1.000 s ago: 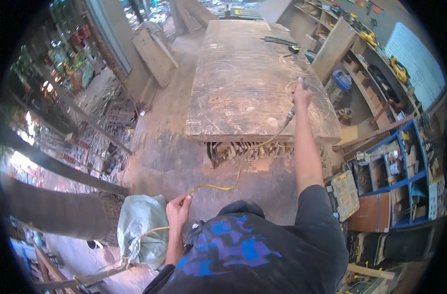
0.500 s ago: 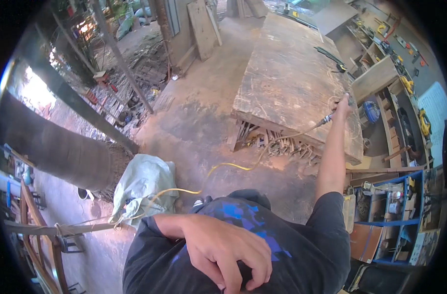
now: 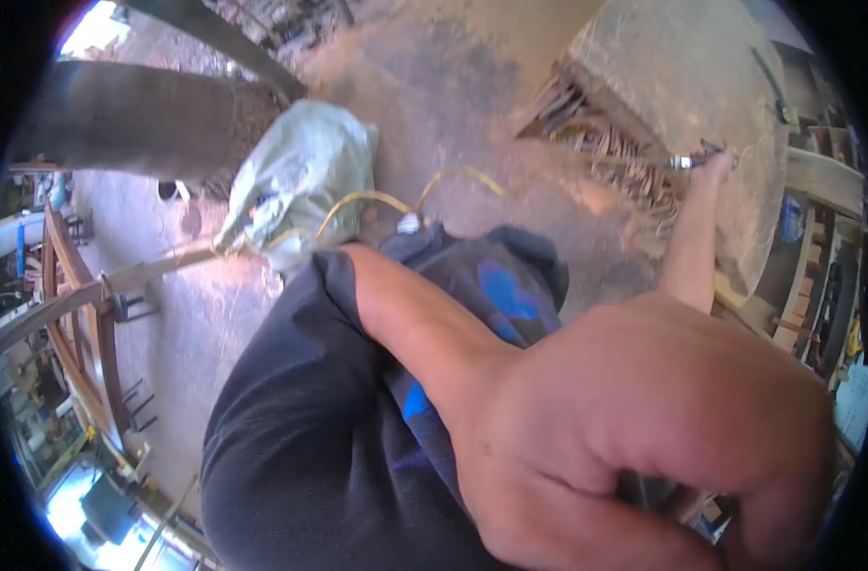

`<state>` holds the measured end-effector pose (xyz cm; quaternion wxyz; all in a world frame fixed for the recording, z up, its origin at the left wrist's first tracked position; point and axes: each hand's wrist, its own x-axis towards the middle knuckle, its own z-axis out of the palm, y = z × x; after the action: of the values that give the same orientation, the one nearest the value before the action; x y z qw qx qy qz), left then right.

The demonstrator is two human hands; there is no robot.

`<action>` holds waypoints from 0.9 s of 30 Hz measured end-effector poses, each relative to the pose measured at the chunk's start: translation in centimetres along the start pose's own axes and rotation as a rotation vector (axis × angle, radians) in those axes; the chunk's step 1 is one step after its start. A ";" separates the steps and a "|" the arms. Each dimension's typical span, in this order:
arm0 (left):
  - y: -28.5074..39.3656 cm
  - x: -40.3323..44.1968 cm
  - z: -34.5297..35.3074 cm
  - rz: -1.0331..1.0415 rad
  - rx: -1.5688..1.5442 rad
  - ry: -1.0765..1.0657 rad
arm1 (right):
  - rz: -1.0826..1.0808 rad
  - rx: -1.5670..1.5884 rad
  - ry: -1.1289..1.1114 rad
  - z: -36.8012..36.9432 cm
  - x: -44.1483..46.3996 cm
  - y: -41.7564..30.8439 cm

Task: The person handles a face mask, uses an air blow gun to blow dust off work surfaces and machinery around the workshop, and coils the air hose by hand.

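Note:
My left hand point(image 3: 662, 419) is raised close to the camera and fills the lower right, slightly blurred. Its fingers and thumb curl round toward each other; their tips run to the bottom edge, and anything between them is hidden. Farther off, my right hand point(image 3: 715, 169) is closed on an air blow gun point(image 3: 712, 150) with a metal coupling point(image 3: 681, 162) at its end. That hand is over the near part of a large wooden board point(image 3: 672, 67). A yellow air hose point(image 3: 367, 197) loops across in front of me, its stretch near the coupling hard to make out.
A pale green sack point(image 3: 305, 171) stands on the floor beside a thick post point(image 3: 148, 114). Wood offcuts point(image 3: 615, 157) are heaped under the board. A wooden rail and frame point(image 3: 82, 333) stand at left, and shelves point(image 3: 805, 276) line the right.
My left hand has risen from in front of my chest toward the camera and right. The view has tilted down and left. My right hand still grips the air blow gun.

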<state>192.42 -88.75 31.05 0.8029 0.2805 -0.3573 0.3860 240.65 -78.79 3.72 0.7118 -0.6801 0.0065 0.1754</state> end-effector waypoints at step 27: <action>-7.8 -51.3 -1.9 -0.816 0.442 2.246 | 0.370 0.240 -0.541 17.8 24.9 10.1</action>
<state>176.58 -113.10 -11.99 0.6629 0.0124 0.7252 0.1857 257.37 -55.37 -10.84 0.7189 -0.5078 -0.0385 0.4732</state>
